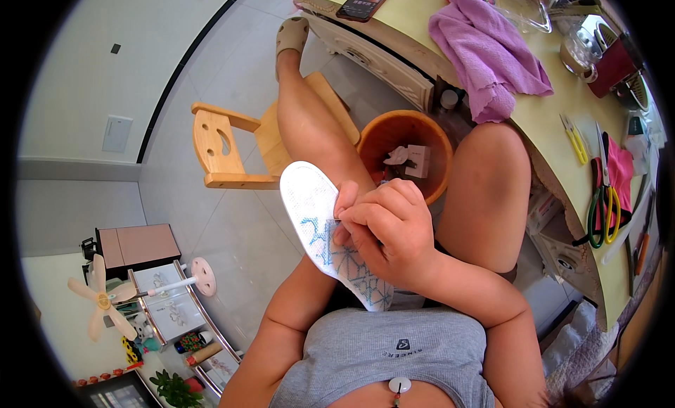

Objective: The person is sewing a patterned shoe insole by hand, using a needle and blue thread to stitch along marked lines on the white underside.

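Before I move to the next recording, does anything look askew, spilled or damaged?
Mildly untidy: the purple cloth lies bunched on the table, with one end hanging over the edge. I see no spill.

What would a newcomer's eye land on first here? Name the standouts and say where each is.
First, the white insole-shaped piece with blue patterning, near the middle of the view, with the right hand bent over its right side. Then the crumpled purple cloth on the pale yellow table, upper right. After those, the orange-brown bucket between the knees and the wooden chair with a smiling-face cut-out, left of it.
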Motion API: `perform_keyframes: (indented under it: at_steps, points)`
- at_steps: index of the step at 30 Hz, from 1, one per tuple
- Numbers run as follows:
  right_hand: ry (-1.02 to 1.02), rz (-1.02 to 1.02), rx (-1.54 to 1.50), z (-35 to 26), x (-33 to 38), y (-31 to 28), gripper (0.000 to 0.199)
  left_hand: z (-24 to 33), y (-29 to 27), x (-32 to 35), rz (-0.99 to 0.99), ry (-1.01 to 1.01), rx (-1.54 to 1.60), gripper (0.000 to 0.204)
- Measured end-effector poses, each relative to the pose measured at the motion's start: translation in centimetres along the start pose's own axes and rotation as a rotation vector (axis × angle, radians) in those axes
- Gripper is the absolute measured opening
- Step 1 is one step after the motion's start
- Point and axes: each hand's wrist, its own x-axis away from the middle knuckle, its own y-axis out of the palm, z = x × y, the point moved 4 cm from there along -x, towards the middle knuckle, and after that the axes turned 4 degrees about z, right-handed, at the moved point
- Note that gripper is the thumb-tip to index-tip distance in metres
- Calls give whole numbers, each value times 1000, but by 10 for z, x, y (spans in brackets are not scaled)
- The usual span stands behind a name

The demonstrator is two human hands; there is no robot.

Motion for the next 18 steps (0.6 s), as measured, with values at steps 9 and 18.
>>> perform_keyframes:
  at_steps: [9,18]
  points:
    - [205,-25,-153,18,-2,-7,18,23,35,-6,315,-23,-239,13]
    - [1181,-64,-1103,67,43,8,23,29,57,0,612,82,-781,19]
